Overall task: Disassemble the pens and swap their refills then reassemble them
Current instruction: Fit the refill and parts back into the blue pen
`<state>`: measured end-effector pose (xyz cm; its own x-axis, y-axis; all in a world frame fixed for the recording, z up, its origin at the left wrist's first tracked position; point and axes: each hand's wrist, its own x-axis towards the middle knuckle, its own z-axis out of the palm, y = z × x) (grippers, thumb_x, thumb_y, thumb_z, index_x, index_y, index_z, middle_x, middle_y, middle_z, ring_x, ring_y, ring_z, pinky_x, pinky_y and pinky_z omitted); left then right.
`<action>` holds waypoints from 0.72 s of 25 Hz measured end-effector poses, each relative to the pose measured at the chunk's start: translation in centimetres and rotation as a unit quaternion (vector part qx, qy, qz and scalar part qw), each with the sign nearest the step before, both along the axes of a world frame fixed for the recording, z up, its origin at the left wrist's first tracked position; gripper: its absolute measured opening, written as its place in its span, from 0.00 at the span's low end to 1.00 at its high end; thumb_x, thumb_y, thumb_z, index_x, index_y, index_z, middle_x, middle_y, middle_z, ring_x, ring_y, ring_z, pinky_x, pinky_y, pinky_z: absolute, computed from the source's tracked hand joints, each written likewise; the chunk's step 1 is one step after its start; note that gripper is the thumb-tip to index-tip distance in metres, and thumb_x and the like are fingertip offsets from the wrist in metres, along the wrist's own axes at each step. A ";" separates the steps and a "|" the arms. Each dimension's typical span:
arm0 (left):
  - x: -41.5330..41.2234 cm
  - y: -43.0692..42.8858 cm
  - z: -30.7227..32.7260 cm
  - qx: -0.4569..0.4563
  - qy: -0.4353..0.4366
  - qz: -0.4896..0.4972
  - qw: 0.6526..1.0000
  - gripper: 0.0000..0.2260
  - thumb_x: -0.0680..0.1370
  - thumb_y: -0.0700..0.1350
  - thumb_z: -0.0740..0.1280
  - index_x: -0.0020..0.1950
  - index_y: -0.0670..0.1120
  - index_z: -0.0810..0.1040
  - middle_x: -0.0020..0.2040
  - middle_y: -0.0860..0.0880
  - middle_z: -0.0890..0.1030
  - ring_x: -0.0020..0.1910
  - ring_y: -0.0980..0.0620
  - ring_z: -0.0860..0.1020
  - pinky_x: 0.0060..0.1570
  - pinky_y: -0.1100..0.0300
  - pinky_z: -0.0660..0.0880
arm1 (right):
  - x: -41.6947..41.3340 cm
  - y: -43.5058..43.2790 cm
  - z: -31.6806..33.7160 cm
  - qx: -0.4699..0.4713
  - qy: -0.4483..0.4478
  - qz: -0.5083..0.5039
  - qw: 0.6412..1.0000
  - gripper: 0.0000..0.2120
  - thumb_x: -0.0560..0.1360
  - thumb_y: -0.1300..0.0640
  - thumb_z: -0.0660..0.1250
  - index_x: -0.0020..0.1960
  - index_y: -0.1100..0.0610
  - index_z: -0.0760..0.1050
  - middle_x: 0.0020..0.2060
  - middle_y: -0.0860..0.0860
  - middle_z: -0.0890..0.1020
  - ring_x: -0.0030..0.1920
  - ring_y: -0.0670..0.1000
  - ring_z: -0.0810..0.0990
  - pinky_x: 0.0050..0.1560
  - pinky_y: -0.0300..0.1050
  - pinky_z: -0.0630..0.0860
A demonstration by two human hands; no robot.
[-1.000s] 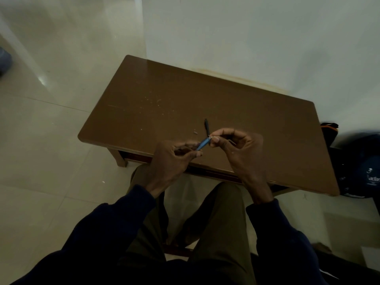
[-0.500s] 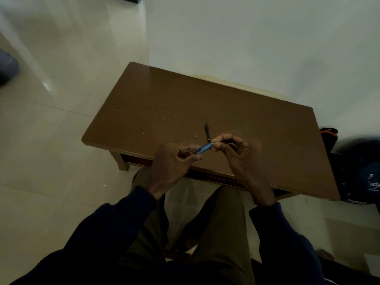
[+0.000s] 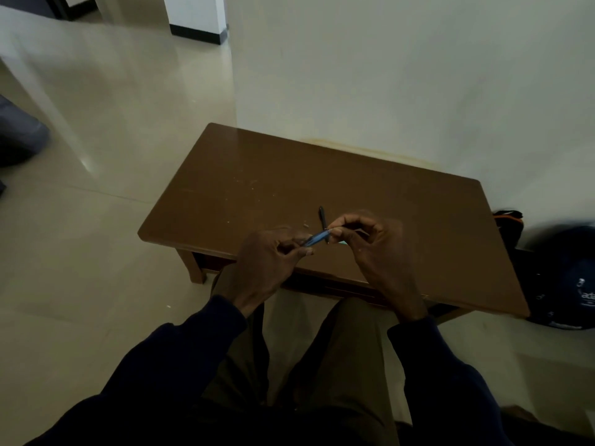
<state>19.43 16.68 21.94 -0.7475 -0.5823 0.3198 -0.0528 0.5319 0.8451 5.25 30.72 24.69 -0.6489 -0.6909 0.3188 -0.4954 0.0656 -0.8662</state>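
Blue pen point(image 3: 317, 237) between both hands point(image 3: 269, 263) point(image 3: 376, 252)

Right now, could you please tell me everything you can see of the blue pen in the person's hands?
The blue pen is a slim barrel, plastic by its look, with a paler upper end. It slants up to the right, held above the brown table. The left hand grips its lower end and the right hand pinches its upper end. Fingers hide much of it.

Both hands hold blue pen point(image 3: 317, 237) over brown table point(image 3: 257, 175): left hand point(image 3: 270, 255) grips barrel, right hand point(image 3: 370, 239) pinches tip; black pen point(image 3: 322, 217) on table.
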 end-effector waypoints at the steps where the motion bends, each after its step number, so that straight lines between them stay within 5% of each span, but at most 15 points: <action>1: 0.1 0.2 0.2 0.005 0.004 0.000 1.000 0.11 0.72 0.41 0.78 0.55 0.45 0.87 0.49 0.51 0.87 0.42 0.58 0.84 0.41 0.58 0.84 | 0.0 0.1 0.2 0.000 0.006 0.002 1.000 0.02 0.77 0.65 0.73 0.47 0.62 0.84 0.42 0.52 0.86 0.42 0.51 0.86 0.47 0.52 0.85; 15: 0.6 -1.6 0.8 0.104 -0.074 0.002 0.992 0.12 0.76 0.43 0.75 0.59 0.44 0.85 0.51 0.47 0.87 0.46 0.51 0.85 0.43 0.57 0.82 | -1.1 -3.1 -1.1 0.016 0.011 0.034 0.999 0.03 0.74 0.66 0.76 0.47 0.62 0.86 0.43 0.53 0.87 0.43 0.50 0.86 0.46 0.43 0.83; 18: -0.9 -2.8 -1.3 0.135 -0.093 0.016 0.986 0.12 0.76 0.43 0.75 0.59 0.43 0.85 0.51 0.47 0.86 0.41 0.61 0.82 0.36 0.70 0.79 | -2.3 -4.9 -2.9 0.026 -0.031 0.024 0.999 0.03 0.75 0.64 0.75 0.48 0.62 0.86 0.43 0.51 0.87 0.43 0.47 0.87 0.45 0.38 0.82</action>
<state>18.54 13.84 20.64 -0.7581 -0.6521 0.0086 -0.2345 0.2849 0.9294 2.96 25.83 21.77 -0.6322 -0.7361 0.2418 -0.4450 0.0895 -0.8910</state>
